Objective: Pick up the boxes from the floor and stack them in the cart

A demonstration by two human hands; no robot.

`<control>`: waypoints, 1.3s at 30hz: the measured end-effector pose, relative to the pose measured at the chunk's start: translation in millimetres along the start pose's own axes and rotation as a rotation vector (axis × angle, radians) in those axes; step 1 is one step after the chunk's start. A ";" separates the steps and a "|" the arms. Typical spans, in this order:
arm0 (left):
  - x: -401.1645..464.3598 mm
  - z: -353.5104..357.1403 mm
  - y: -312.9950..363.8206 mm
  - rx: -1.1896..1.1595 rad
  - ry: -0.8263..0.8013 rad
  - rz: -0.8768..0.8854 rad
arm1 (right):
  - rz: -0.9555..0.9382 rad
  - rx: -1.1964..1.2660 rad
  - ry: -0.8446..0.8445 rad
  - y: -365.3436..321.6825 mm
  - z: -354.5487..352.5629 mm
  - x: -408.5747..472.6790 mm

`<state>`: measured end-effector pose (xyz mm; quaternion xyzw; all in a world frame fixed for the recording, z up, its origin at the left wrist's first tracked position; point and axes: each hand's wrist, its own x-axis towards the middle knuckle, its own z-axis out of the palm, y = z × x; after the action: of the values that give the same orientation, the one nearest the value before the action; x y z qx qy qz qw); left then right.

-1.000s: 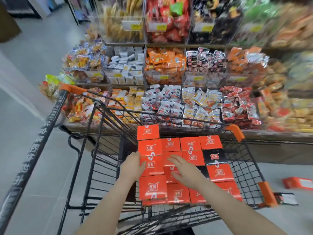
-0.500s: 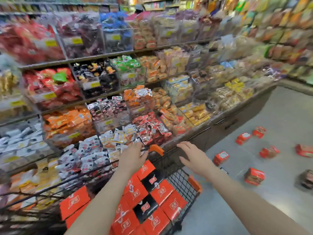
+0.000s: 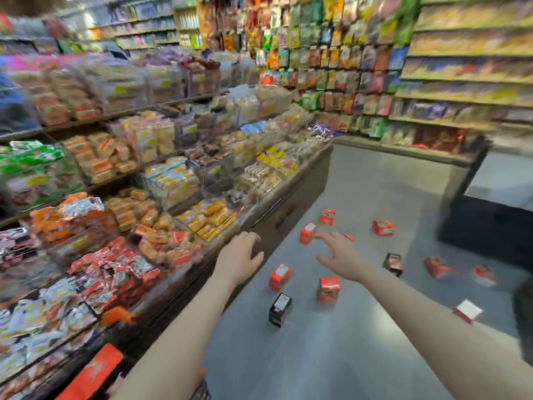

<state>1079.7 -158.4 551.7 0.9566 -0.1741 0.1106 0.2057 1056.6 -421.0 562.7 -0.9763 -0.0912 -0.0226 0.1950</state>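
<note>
On the grey floor of the snack aisle, red and black boxes lie scattered, well apart from one another. Both arms reach forward, empty. The left hand hangs with fingers loosely curled, holding nothing; the right hand is spread wide, also holding nothing. Nearest lie a red box, another red box and a black box, all standing upright, below and slightly nearer than the hands. The right hand looks closer to the middle one.

Smooth grey floor, glossy wrappers
</note>
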 end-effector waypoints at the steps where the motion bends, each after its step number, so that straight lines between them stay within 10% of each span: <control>1: 16.3 8.3 16.5 -0.003 -0.004 0.028 | 0.014 0.004 0.008 18.0 -11.7 1.1; 12: 145.4 84.6 109.6 -0.030 -0.093 0.169 | 0.175 0.038 0.035 164.8 -76.2 26.8; 39: 455.3 295.1 38.0 -0.152 -0.388 0.148 | 0.434 0.100 -0.226 373.3 -19.1 275.1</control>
<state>1523.2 -449.3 431.1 0.9263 -0.2880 -0.0744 0.2312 1396.5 -720.5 461.6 -0.9584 0.0983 0.1339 0.2321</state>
